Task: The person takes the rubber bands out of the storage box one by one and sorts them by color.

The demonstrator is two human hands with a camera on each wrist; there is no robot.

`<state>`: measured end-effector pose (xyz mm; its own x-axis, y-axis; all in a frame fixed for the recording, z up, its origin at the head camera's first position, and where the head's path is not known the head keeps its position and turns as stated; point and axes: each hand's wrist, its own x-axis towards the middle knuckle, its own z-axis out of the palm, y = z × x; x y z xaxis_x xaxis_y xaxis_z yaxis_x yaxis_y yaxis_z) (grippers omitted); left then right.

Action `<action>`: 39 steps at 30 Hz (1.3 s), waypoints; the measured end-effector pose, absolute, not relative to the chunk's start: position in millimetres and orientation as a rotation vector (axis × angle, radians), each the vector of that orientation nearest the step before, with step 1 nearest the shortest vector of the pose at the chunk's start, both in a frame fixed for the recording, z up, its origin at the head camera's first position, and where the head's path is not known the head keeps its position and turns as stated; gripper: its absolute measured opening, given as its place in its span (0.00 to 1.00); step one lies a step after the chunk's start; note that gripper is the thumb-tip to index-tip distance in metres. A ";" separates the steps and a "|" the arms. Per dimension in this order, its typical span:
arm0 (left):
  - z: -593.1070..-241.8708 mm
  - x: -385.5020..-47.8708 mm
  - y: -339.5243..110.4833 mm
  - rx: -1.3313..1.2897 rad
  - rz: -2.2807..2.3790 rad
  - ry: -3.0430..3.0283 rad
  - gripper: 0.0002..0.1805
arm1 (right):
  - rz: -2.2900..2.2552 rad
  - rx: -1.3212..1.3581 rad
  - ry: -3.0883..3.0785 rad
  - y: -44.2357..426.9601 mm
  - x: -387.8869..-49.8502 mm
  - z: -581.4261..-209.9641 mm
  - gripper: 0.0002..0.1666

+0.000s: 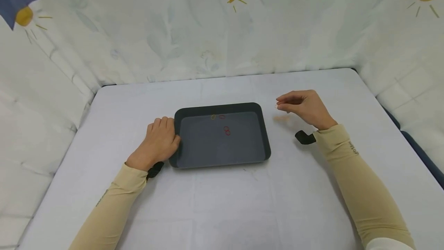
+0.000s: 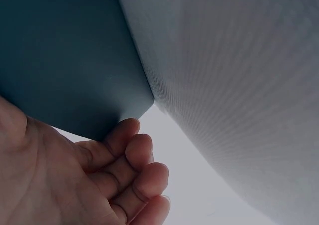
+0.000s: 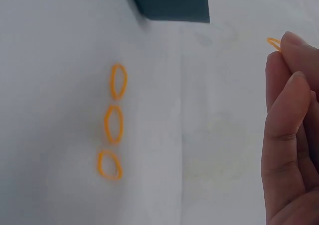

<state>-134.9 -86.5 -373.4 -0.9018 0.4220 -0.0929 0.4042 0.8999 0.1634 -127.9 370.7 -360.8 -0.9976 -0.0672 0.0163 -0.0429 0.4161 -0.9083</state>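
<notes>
Head: tray has four bands toward far edge, one yellow, three red; left hand grips left edge. Left wrist: fingers curled at corner. Right wrist: right hand pinches orange band; three loops outside on worktop. Perhaps halfway.

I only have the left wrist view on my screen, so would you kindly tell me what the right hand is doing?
Observer: The right hand is pinching a small orange loop at its fingertips.
Operator: Thank you. Are any other loops lying on the table?
Observer: Yes, the right wrist view shows three more orange loops lying there in a row.
Operator: And what, if anything, lies inside the tray?
Observer: From the head view, one yellow loop and three red loops lie in it.
</notes>
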 end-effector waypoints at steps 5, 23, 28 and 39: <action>-373.5 -135.9 -86.7 0.637 0.210 2.933 0.19 | -1.606 -0.034 2.663 380.1 -129.2 -364.5 0.27; -370.3 -136.9 -84.7 0.650 0.218 2.930 0.18 | -1.448 0.164 2.672 406.6 -136.0 -380.2 0.27; -370.3 -136.6 -85.0 0.650 0.220 2.933 0.18 | -1.434 0.176 2.665 410.8 -137.7 -383.7 0.26; -372.8 -136.4 -86.6 0.633 0.210 2.925 0.19 | -1.373 0.178 2.599 416.2 -138.1 -386.0 0.24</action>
<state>-136.4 -86.6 -372.8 -0.9014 0.4193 -0.1083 0.3995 0.9016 0.1657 -138.1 416.2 -386.0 -0.9735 0.0144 -0.2280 0.1965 0.5624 -0.8032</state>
